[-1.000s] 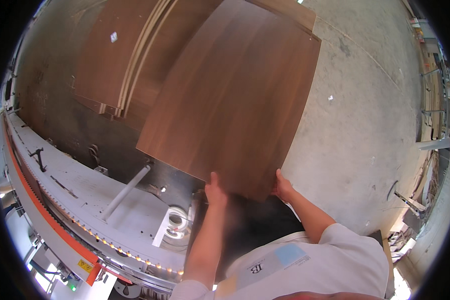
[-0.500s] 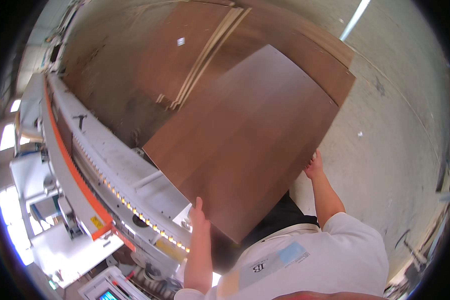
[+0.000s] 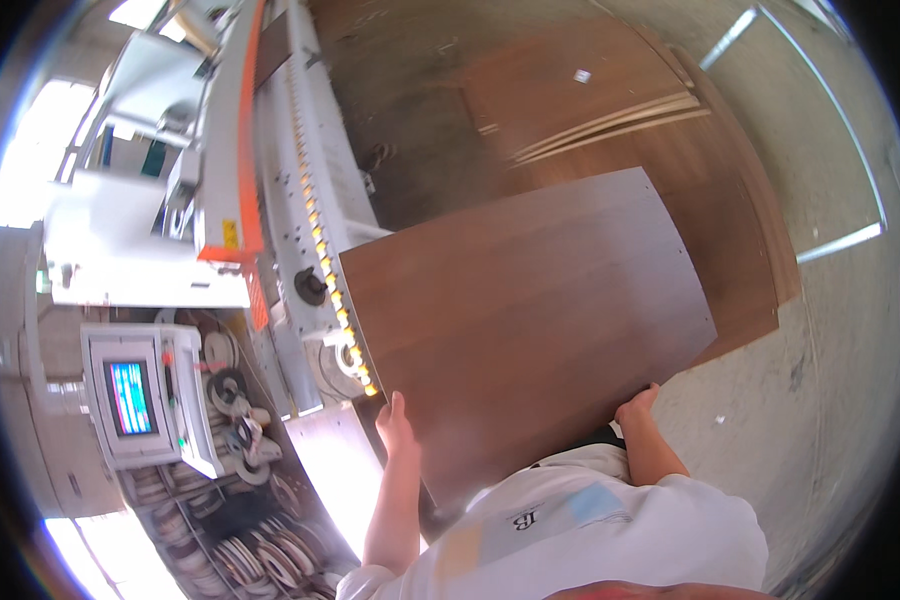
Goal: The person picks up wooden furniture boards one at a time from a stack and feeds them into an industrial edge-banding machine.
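Note:
A large brown wood-grain panel point(image 3: 530, 310) is held up in front of my body, its near edge close to my shirt. My left hand point(image 3: 397, 425) grips its left edge near the close corner, with the thumb showing upward and the other fingers hidden. At the near right edge, my right hand point(image 3: 638, 404) is closed on the panel, its fingers partly under it. The panel's left edge lies beside the row of yellow rollers point(image 3: 332, 298) on a long machine point(image 3: 232, 150) with an orange stripe.
Beyond the panel, more brown panels point(image 3: 750, 230) lie stacked on the floor, with thin strips point(image 3: 610, 125) across them. A control screen point(image 3: 130, 398) stands at left, above a rack of edge-band rolls point(image 3: 260, 550). White lines point(image 3: 840, 243) mark the concrete floor at right.
My body has turned left, so the machine and control screen have swung into fuller view. The panel has turned with me, its left edge now alongside the rollers; both hands keep their grip.

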`<state>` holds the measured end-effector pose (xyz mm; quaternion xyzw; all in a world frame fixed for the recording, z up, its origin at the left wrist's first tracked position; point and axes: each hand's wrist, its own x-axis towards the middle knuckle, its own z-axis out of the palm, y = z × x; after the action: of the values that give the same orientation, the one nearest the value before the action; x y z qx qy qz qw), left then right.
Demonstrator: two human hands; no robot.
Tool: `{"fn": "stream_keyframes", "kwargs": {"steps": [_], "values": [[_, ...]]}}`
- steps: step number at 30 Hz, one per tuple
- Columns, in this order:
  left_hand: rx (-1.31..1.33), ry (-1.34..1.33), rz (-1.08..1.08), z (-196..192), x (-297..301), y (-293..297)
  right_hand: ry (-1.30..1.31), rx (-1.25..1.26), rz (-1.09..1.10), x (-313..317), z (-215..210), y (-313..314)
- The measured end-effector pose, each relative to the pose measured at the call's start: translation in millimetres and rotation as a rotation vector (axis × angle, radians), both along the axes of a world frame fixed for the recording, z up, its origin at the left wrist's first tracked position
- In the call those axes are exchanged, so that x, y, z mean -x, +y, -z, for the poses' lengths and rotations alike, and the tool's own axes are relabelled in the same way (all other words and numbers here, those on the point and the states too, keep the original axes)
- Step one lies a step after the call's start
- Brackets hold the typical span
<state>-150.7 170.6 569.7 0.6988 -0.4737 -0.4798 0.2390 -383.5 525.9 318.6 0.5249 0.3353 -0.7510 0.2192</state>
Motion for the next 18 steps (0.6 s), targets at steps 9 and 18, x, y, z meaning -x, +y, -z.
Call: {"fn": "stream_keyframes", "kwargs": {"steps": [9,18], "values": [[-0.087,0.421,-0.453,30,-150,98,0.195,-0.044,-0.346,37,-122,-35],[-0.269,0.705,-0.952,72,-254,201,0.419,0.115,-0.734,7,-202,-137]]}}
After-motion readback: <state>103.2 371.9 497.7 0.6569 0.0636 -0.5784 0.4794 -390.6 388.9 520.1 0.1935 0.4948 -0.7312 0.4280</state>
